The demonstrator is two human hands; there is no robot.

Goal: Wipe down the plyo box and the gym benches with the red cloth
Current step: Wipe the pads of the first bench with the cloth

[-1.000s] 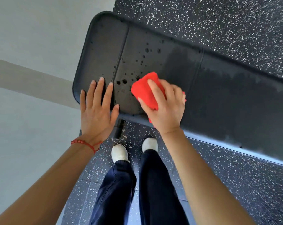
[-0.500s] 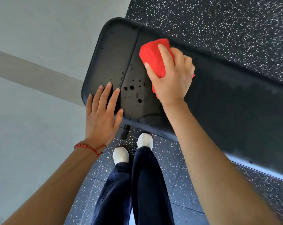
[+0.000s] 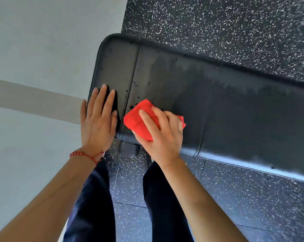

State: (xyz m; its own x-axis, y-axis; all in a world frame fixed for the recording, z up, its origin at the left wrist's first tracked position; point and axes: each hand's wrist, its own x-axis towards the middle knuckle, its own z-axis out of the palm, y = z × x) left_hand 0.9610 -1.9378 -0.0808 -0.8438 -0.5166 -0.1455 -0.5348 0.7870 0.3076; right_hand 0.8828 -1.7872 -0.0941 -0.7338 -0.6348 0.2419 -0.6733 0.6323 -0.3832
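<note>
The gym bench (image 3: 209,102) is seen from above, its dark padded top running from the centre-left of the frame towards the lower right; that diagonal is its long axis. The red cloth (image 3: 139,119) is bunched and pressed onto the pad near the bench's near edge, just right of the seam that sets off the end panel. It is gripped by the right hand (image 3: 162,131), fingers curled over the top of it, with red fabric showing ahead of the fingertips and behind the knuckles. The left hand (image 3: 98,119) is laid flat on the end panel, fingers straight and slightly spread, holding nothing, just beside the cloth across the seam.

A few dark droplets (image 3: 131,107) are left along the seam, directly ahead of the cloth and towards the upper left of it, while the pad to the right shows a wiped, streaked sheen. The end panel under the left hand is judged the part still to be covered, so the cloth-bearing right hand is the one placed for the next stroke, leftwards across the seam.

No containers are in view, and the plyo box is not in the frame.
</note>
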